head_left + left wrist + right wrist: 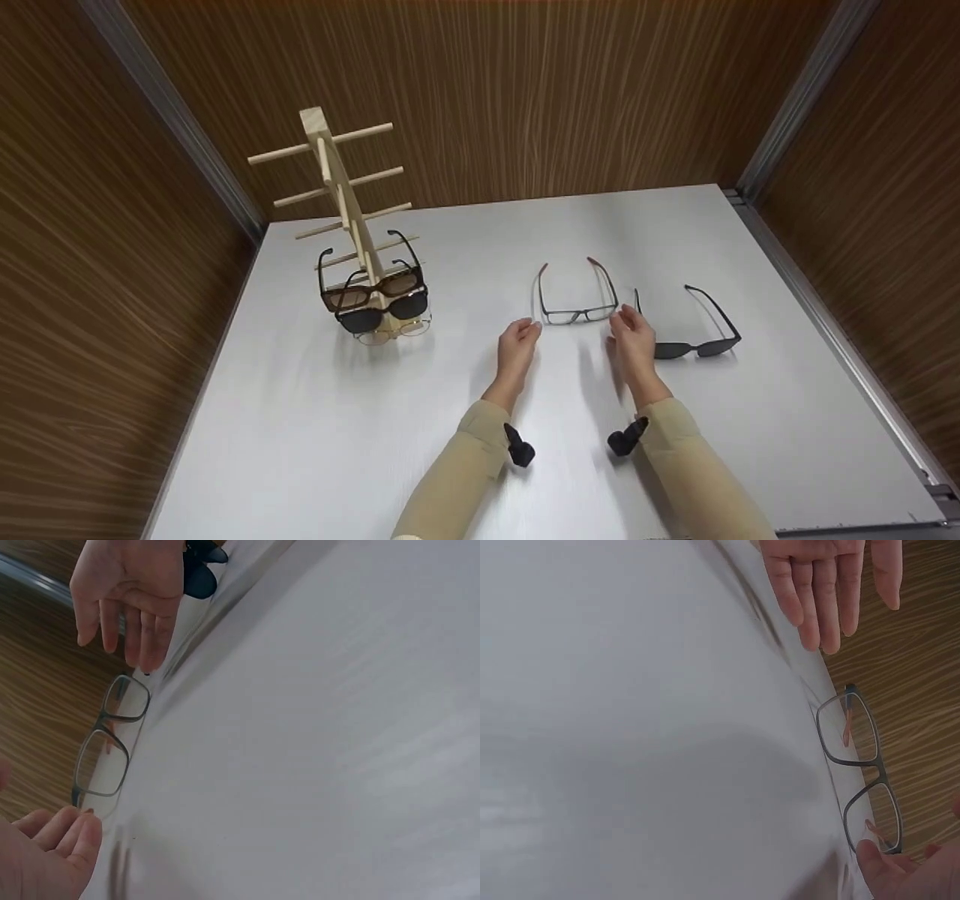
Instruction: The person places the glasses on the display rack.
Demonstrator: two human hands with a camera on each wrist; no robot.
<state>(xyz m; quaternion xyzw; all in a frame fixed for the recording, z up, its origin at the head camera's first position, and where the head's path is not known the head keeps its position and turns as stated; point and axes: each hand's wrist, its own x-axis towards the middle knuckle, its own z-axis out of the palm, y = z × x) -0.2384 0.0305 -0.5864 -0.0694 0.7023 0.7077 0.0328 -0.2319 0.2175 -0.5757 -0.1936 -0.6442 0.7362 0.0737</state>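
Observation:
A pair of clear eyeglasses [576, 313] with dark rims and reddish temple tips lies on the white table, temples unfolded toward the back. My left hand [517, 350] is just in front of its left corner, fingers fairly straight and holding nothing. By the opposite corner is my right hand [634, 341], fingers extended. In the right wrist view, its thumb overlaps the lower lens of the eyeglasses [877, 763]; whether it touches is unclear. Beside the right hand, black sunglasses [696, 350] lie with temples unfolded, one temple partly hidden by that hand.
At the left stands a wooden eyewear rack [341, 176] with several crossbars. On its lower part hang brown-lensed sunglasses [367, 291], black sunglasses [384, 310] and thin-rimmed glasses [373, 339]. Wood-grain panels [510, 97] wall the table [337, 450] at the back and sides.

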